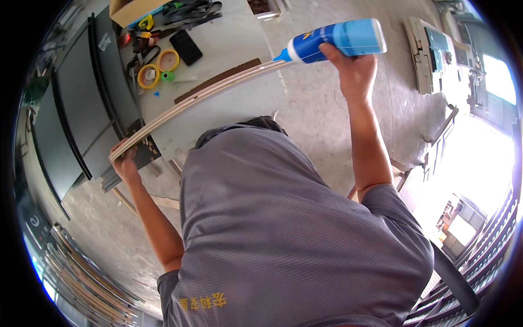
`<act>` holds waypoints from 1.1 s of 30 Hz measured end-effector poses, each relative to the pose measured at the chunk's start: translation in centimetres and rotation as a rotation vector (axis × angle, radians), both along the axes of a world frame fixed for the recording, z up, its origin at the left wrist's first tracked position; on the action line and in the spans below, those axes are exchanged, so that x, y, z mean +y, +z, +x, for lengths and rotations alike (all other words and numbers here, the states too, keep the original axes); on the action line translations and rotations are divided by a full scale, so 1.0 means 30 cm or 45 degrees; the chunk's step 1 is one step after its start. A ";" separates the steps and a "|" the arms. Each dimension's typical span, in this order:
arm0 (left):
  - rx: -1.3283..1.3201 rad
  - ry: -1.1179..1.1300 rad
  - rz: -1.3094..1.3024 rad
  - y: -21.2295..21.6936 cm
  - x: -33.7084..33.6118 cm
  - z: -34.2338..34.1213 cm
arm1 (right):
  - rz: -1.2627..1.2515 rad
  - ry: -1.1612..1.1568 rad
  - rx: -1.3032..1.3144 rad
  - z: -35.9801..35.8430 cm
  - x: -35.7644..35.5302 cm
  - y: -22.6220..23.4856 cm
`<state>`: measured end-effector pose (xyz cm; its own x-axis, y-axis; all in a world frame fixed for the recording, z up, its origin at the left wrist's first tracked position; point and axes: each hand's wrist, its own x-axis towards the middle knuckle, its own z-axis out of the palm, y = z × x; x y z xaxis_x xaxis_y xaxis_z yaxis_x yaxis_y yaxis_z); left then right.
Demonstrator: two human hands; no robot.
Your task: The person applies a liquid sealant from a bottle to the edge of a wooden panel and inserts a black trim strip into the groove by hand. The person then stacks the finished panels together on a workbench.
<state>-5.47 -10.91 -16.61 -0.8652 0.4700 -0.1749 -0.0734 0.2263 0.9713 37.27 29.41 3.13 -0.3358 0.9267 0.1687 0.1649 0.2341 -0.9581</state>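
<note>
A blue squeeze bottle (340, 39) with a white base lies tilted almost level in my right hand (357, 73), its fingers closed round the body. The bottle's pointed blue nozzle (283, 55) is at the far right end of a long, narrow pale wooden strip (196, 98); whether it touches cannot be made out. My left hand (126, 163) grips the near left end of that strip, fingers wrapped beneath it. The strip slants across the grey worktable (239, 35). Behind it lies a shorter dark brown strip (218, 80).
On the table lie yellow tape rolls (148, 76), a black phone-like slab (186, 47), a yellow tape measure (146, 22) and black straps (190, 12). A cardboard box (131, 10) sits at the far edge. Dark panels (81, 82) stand left; long bars (81, 272) lie lower left.
</note>
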 end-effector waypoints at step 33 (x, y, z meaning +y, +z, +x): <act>0.021 -0.037 0.089 -0.012 0.000 0.001 | 0.125 -0.066 -0.163 0.090 0.050 0.030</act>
